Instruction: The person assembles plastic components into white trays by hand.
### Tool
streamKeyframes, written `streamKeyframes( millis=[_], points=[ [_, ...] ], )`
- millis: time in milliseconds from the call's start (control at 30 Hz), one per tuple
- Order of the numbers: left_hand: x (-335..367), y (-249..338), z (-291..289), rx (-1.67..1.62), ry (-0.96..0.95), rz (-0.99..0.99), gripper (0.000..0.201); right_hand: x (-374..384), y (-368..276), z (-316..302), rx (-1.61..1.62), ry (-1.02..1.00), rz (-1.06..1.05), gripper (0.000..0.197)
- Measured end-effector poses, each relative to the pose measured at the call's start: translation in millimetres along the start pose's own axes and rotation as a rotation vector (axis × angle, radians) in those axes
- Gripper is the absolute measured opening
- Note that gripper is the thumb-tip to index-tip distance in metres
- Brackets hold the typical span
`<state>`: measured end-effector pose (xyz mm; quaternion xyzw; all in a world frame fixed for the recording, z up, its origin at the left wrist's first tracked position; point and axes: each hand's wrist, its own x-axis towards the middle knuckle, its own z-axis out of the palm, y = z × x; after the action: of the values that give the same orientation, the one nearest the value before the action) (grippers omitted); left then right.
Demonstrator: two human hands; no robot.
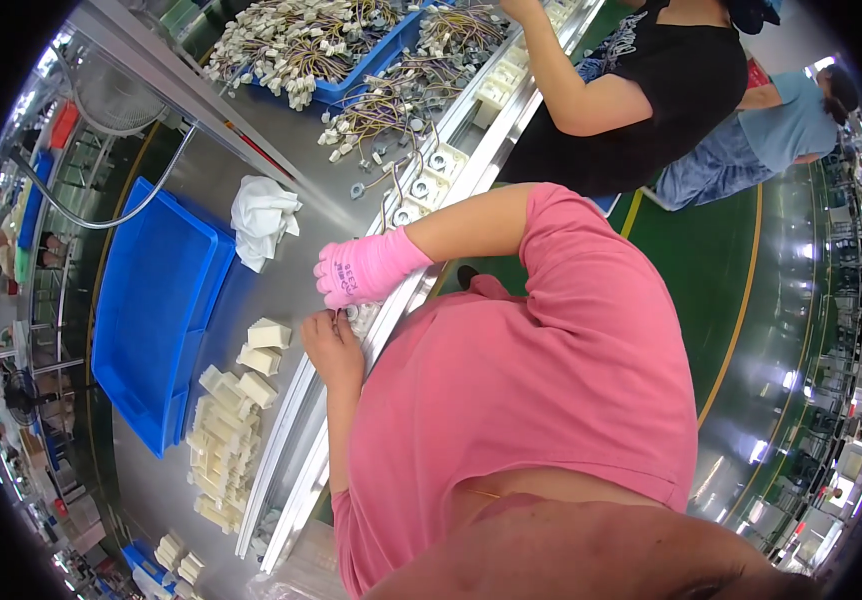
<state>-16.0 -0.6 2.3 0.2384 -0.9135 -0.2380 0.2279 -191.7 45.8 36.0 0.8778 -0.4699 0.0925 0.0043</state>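
Closest in, at the bench's near edge where the aluminium rail (296, 420) runs, the two hands meet. The bare left hand (331, 345) is curled, its fingertips drawn together on something small right at the rail; the piece is too small to name. The right hand (363, 270), in a pink glove, is bunched just above it, fingers folded down towards the same spot and almost touching the left. Whether the glove grips anything cannot be told.

By my reading, the step in hand is fitting or seating a small part at the rail. The next move calls for a fine fingertip hold and a steady line-up rather than force.

Just beyond the left hand lie cream plastic housings (269, 334) — a few loose, then a heap (221, 450) along the bench towards its lower end. Farther in, a blue tray (156, 300) rests tilted on the bench, with a crumpled white cloth (263, 218) at its upper corner. Past that, bundles of wire harnesses (381, 115) spill along the bench's far end, and more fill a blue bin (371, 65). White fixtures (429, 170) sit in line on the rail, where a co-worker's arm (561, 80) reaches in.
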Motion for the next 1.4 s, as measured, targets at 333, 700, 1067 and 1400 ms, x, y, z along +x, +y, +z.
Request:
streamKeyframes(
  millis=[333, 700, 1067, 1400],
  points=[
    [-3, -5, 1, 0.009, 0.060, -0.023, 0.011, 11, -3, -11, -0.014, -0.189, -0.014, 0.015],
    [-1, -3, 10, -0.021, 0.110, -0.073, 0.009, 9, -9, -16, 0.132, -0.271, 0.216, 0.022],
    [1, -3, 7, -0.007, 0.172, -0.190, 0.011, 19, -23, -6, -0.051, -0.213, 0.142, 0.018],
    [-3, -1, 10, -0.055, 0.185, -0.237, 0.011, 26, -6, -17, -0.057, -0.394, 0.087, 0.019]
  ],
)
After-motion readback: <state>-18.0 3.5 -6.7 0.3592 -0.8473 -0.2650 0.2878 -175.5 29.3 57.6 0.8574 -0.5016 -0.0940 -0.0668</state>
